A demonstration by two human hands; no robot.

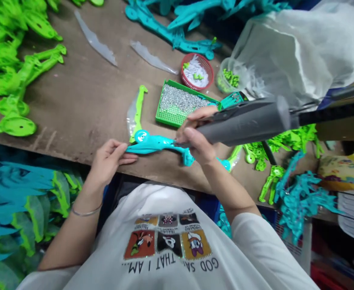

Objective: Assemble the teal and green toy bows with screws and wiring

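A teal plastic toy body [157, 143], shaped like a bow, lies near the table's front edge. Its lime-green arm [139, 108] with a clear blade points away from me at the left end. My left hand [112, 159] pinches the toy's left tip between thumb and fingers. Above the toy's middle, my right hand [199, 141] is closed around the front of a grey electric screwdriver [243, 123]. The tool's tip meets the teal body or hovers just over it; fingers hide the exact contact. A second green arm [234, 156] shows at the right end.
Behind the toy stands a green tray [172, 117] of small silver screws. Beyond it are a red basket [196, 72] of white pieces and a clear tub [229, 75] of green bits. Green parts [16, 92] pile up left, teal parts [164, 30] at the back.
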